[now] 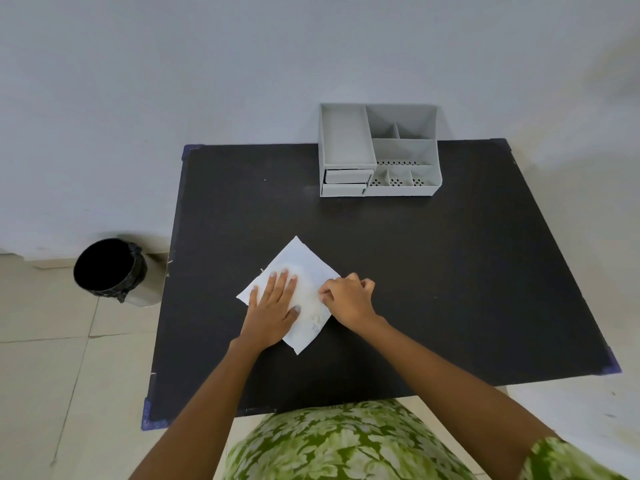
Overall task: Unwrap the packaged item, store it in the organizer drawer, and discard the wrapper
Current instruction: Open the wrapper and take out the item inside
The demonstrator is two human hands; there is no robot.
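A flat white wrapped package lies diamond-wise on the black table, near its front middle. My left hand rests flat on the package with fingers spread, pressing it down. My right hand pinches the package's right edge between fingertips. The item inside is hidden by the wrapper. A grey organizer stands at the table's far edge, with two small drawers at its lower left, both shut.
A round bin lined with a black bag stands on the tiled floor left of the table. A pale wall runs behind the table. My green patterned clothing shows at the bottom edge.
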